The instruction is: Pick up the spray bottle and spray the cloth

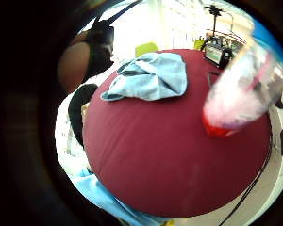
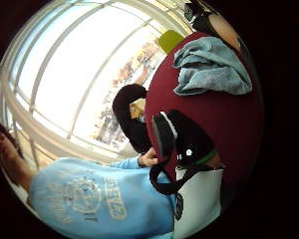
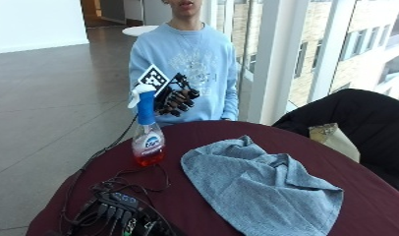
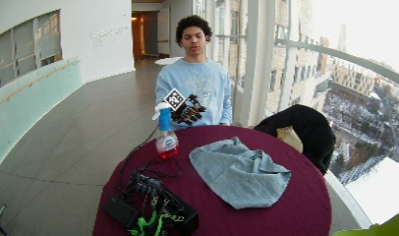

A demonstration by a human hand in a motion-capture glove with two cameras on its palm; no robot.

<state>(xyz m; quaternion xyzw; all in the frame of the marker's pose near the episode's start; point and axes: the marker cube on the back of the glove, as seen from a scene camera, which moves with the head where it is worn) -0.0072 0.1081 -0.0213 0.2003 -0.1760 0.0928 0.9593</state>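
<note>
Outside view: gloved right hand (image 3: 177,101), fingers loosely curled, empty, just beside spray bottle (image 3: 147,129); cloth (image 3: 262,182) at bottle's 4 o'clock.

Bare tabletop (image 3: 186,196) separates the bottle (image 3: 148,137) from the cloth (image 3: 258,184), giving my hand (image 3: 175,100) room; cables (image 3: 121,196) crowd the edge opposite me.

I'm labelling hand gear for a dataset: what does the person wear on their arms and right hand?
The right hand wears a black glove with black straps across the fingers. Both arms are covered by long light-blue sweatshirt sleeves, and the sweatshirt has a pale printed design on the chest.
</note>
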